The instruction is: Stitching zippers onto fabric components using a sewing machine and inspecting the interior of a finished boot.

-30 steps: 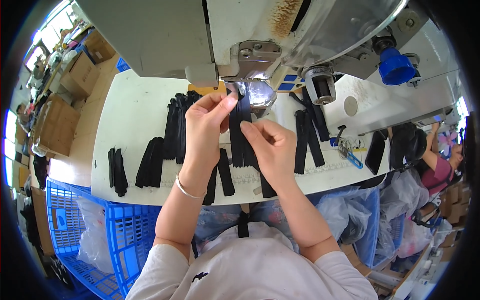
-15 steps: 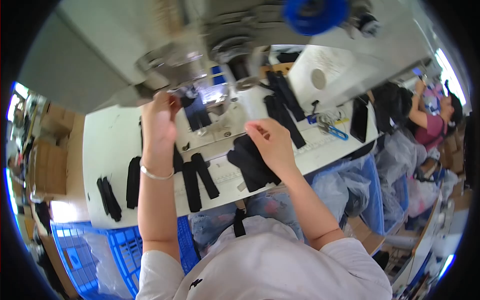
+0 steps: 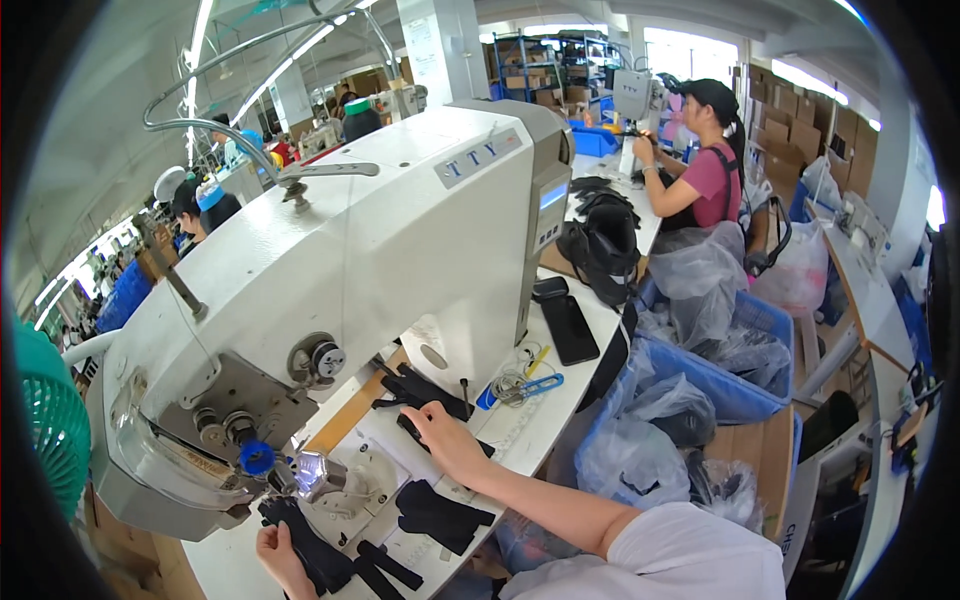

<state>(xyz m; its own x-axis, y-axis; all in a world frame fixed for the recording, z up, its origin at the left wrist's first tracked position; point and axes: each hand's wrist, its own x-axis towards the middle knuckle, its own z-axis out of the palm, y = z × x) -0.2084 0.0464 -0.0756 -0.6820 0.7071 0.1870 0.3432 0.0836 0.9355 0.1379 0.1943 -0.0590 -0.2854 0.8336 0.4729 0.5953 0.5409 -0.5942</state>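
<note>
My left hand (image 3: pixel 284 562) is at the lower left, its fingers curled against the edge of a dark fabric piece (image 3: pixel 312 550) below the sewing machine's head. My right hand (image 3: pixel 447 440) reaches under the machine's arm, its fingertips closed at the end of a black fabric strip lying on the table. More black strips (image 3: pixel 432 392) lie just behind it. Between my hands rests a stack of black fabric pieces (image 3: pixel 440 515), with narrower black strips (image 3: pixel 390 567) nearer me. The white sewing machine (image 3: pixel 350 220) has a lit needle area (image 3: pixel 318 475).
A black phone (image 3: pixel 570 330) and blue-handled thread snips (image 3: pixel 543 386) lie right on the table (image 3: pixel 530 440). Blue crates (image 3: pixel 740 395) with plastic bags stand beyond its right edge. A black shoe (image 3: pixel 605 245) sits behind. A co-worker (image 3: pixel 712 180) works farther back. A green fan (image 3: pixel 50 430) is at left.
The view has swung up and right, bringing in the whole machine and room. My left hand has come down from the needle area; my right has moved from the black stack to the strips behind.
</note>
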